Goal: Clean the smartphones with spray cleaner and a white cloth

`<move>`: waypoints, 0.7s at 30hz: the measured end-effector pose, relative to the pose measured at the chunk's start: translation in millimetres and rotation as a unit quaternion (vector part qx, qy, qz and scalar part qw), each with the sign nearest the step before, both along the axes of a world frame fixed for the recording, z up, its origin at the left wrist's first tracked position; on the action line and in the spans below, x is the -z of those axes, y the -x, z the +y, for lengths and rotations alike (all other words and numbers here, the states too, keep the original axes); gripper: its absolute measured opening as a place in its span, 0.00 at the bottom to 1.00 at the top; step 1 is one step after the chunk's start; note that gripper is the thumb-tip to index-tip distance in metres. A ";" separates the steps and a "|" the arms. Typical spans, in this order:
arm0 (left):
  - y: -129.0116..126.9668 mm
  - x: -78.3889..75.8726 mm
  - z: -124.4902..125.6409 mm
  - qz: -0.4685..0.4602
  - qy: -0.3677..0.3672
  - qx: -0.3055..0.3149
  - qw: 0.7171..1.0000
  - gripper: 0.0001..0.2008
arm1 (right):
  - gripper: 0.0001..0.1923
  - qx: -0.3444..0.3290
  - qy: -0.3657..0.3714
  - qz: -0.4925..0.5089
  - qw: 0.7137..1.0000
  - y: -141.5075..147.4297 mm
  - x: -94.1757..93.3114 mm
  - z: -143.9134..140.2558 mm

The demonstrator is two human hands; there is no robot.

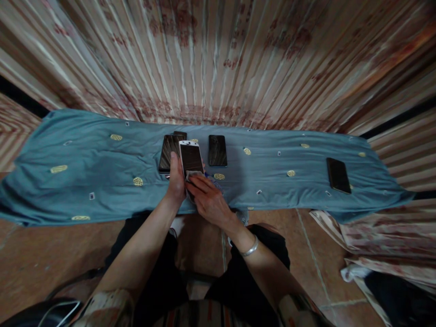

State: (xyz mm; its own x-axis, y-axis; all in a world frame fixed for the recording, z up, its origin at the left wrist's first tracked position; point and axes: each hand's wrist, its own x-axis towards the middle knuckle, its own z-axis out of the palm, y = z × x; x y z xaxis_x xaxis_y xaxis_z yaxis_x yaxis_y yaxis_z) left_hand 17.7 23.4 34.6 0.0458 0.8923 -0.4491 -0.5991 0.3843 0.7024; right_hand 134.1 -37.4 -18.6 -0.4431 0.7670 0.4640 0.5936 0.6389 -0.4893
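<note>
- A white-framed smartphone with a dark screen (190, 158) is held up over the middle of a blue-grey cloth with yellow oval patches (102, 177) — its lower end is hidden by the hands.
- The left hand (176, 181) grips the phone's left edge, thumb pointing up along the side, fingers wrapped behind it out of sight.
- The right hand (209, 200) presses a small pale grey wiping cloth (195, 175) against the lower part of the screen, fingers close together and flat on it; a silver bangle (251, 248) sits on that wrist.
- Just left of the held phone, partly behind it, lies a black phone with a glossy screen (167, 152), with another dark one peeking out at its top.
- Just right of it lies a 2nd black phone (217, 150), flat on the cloth.
- Well apart, near the cloth's right end, lies a 3rd black phone (338, 175).
- Behind the cloth hangs a striped, rust-and-cream pleated curtain (218, 59).
- Below it, reddish-brown floor tiles (41, 254) show on either side of the person's dark-trousered knees.
</note>
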 end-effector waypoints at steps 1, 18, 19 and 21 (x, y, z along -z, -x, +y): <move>0.4 1.2 0.6 0.000 -0.001 -0.001 1.000 0.38 | 0.26 0.000 -0.003 0.002 1.000 -0.1 -0.3 0.0; -10.4 11.7 5.5 -0.033 -0.076 -0.012 0.996 0.32 | 0.28 0.098 0.019 0.071 0.992 -28.7 21.8 7.9; -11.3 14.4 5.7 -0.040 -0.080 -0.004 0.996 0.32 | 0.28 0.104 0.024 0.075 0.991 -30.3 22.8 8.5; -13.7 19.7 6.5 -0.051 -0.084 0.005 0.995 0.32 | 0.27 0.116 0.031 0.082 0.989 -33.7 24.5 10.0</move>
State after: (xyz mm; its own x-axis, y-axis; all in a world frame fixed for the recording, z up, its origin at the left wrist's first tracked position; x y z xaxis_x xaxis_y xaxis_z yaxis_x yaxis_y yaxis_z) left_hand 31.3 29.9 14.9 0.0933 0.9534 -0.2870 -0.6677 0.2737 0.6923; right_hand 167.8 -27.4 -43.1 -0.1734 0.8684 0.4646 0.6301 0.4603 -0.6254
